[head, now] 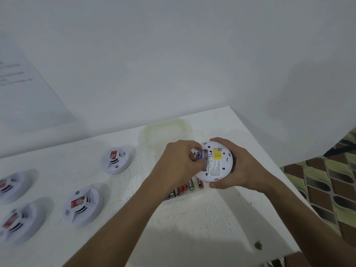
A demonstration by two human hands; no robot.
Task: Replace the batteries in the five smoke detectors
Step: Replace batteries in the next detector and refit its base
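Observation:
My right hand [238, 164] grips a round white smoke detector [217, 164] with its back turned up, showing a yellow label and the battery slot. My left hand [179, 162] pinches a purple battery [198, 156] at that slot, at the detector's left edge. Whether the battery sits in the slot I cannot tell. Several loose batteries [185, 187], red and black, lie just below my hands, partly hidden by my left forearm. Several other white detectors lie face up on the white table [212, 218]: one at the back [116, 158], one in the middle [81, 206], two at the left edge [11, 185] [17, 222].
A translucent plastic lid or tray [165, 132] lies behind my hands near the wall. The table's right edge falls off to a patterned floor [331, 189]. A printed sheet [21, 87] hangs on the wall at left. A small brown speck [258, 245] lies near the front edge.

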